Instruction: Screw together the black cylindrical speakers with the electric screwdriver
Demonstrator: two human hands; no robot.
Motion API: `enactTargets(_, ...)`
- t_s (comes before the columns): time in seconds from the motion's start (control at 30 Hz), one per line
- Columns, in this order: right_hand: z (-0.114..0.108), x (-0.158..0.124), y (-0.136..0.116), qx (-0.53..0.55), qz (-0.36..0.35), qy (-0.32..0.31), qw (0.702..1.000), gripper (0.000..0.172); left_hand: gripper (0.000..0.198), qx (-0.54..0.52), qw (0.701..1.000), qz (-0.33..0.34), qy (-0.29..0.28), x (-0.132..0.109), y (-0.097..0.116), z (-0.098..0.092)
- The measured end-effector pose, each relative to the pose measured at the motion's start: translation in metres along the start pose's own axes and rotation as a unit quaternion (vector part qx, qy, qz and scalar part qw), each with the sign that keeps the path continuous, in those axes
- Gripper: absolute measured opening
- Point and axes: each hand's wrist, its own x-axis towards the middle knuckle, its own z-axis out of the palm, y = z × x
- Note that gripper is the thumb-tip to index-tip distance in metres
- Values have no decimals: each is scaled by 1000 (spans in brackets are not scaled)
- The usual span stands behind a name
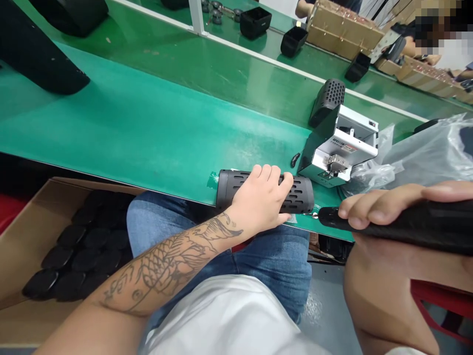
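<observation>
On the near edge of the green bench: a seated person works over a black perforated cylinder, seen from the head camera.

Left hand: the left hand [264, 197] lies palm-down over the cylinder, fingers curled across its top and closed on it, pinning it to the bench; a tattoo runs up the forearm.

Cylinder: the black perforated cylinder [301, 193] is a matte tube with rows of oblong slots, lying flat on the bench at its front lip. Its long axis runs left to right along the edge, one end toward the left, the other toward the tool tip at right.

Right hand: the right hand [391, 207] wraps a black electric screwdriver [406, 224], fingers closed round the smooth dark barrel. The tool lies near-horizontal, its tip pointing left and meeting the cylinder's right end.

Bench: the green bench surface [148, 128] is smooth, faintly glossy and scuffed.

Behind the cylinder: a white boxy metal device [342, 143] stands just beyond, with a second perforated black housing [327, 101] tilted up behind it and crumpled clear plastic bags [424, 153] to the right.

Below left: a cardboard box [22, 236] holds stacked rounded black parts.

Far side: black plastic bins [293, 40] and cardboard cartons [343, 29] sit on the far bench, where another person's arm shows.
</observation>
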Motion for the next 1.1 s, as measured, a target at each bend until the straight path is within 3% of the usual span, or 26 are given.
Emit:
enactTargets(0.3,17,13,12,46,17,32,998,66,89,0,1000,2,-8,0,0,-4)
enactTargets(0.4,19,16,10,55,21,27,998,62,88,0,1000,1,-8,0,0,-5)
enactTargets(0.57,17,17,7,33,34,-32,998,54,88,6,1000,1,-12,0,0,-6)
enactTargets(0.83,32,16,15,19,18,6,1000,63,88,11,1000,-4,-14,0,1,-6)
enactTargets(0.97,42,13,12,14,12,-9,1000,63,88,10,1000,1,-9,0,0,-5)
enactTargets(1.1,25,14,9,-3,4,21,1000,59,86,10,1000,5,-1,2,-2,-4)
